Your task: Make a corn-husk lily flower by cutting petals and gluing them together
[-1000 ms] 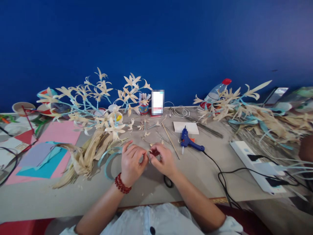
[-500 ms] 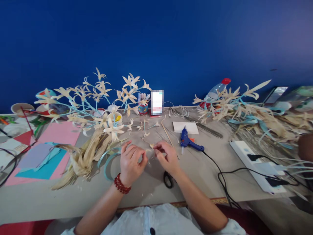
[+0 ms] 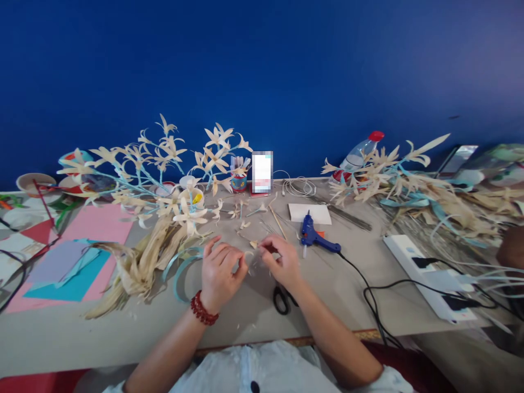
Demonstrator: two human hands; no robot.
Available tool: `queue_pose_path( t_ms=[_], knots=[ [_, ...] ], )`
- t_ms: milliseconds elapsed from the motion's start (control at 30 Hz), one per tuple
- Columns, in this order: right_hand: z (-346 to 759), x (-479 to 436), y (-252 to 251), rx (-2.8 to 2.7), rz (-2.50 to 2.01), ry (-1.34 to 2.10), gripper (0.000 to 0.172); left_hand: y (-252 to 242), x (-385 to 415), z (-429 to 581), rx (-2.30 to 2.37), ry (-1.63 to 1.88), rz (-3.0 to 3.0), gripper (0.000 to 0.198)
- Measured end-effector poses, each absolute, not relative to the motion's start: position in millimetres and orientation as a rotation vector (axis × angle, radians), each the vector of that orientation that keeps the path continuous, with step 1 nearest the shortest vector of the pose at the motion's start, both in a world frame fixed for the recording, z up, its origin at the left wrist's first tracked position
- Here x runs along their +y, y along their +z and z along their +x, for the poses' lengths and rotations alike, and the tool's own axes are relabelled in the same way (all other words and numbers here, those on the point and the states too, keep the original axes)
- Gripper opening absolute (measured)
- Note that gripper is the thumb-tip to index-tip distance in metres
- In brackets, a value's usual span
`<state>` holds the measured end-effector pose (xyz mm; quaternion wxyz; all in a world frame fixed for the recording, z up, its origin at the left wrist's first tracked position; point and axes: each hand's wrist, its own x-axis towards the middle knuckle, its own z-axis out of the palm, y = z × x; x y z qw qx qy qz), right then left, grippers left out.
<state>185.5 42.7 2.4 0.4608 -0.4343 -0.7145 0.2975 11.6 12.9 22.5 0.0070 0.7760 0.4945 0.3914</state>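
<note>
Pale sliver (image 3: 249, 252) jutted, in the head view, from the pinched thumb and forefinger of my left hand (image 3: 223, 270) above the tabletop (image 3: 61, 338). My right hand (image 3: 283, 263) was loosely curled near it; whether it gripped anything I couldn't tell. Black scissor handles (image 3: 277, 303) lay nearer.

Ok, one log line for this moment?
left hand: pinching thin, pale, curved sliver | right hand: apart from left, grip unclear | blue plastic glue gun: on grey table, right of hands
</note>
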Motion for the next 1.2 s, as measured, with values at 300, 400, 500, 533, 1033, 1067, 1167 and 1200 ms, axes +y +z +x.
queue_pose_path(
  t_ms=[300, 400, 500, 533, 1033, 1067, 1167, 1200],
  knots=[
    [173, 39, 4, -1.891, -1.047, 0.722, 0.008, 21, 11, 14, 1.52, 1.153, 2.423, 0.012],
    [184, 45, -1, -1.812, -1.114, 0.7, 0.008, 21, 12, 13, 1.53, 1.182, 2.418, 0.012],
    [190, 46, 0, -1.751, -1.137, 0.712, 0.007, 21, 13, 12, 1.553, 1.198, 2.406, 0.012],
    [189, 45, 2, -1.761, -1.114, 0.737, 0.007, 21, 13, 12, 1.55, 1.192, 2.406, 0.012],
    [186, 43, 4, -1.791, -1.092, 0.804, 0.006, 21, 14, 11, 1.555, 1.178, 2.386, 0.012],
    [183, 41, 6, -1.822, -1.069, 0.82, 0.007, 21, 13, 11, 1.549, 1.171, 2.386, 0.012],
    [172, 36, 10, -1.921, -1.077, 0.79, 0.002, 21, 13, 12, 1.544, 1.156, 2.391, 0.013],
    [171, 35, 9, -1.937, -1.088, 0.768, 0.003, 21, 13, 12, 1.547, 1.157, 2.393, 0.012]
  ],
)
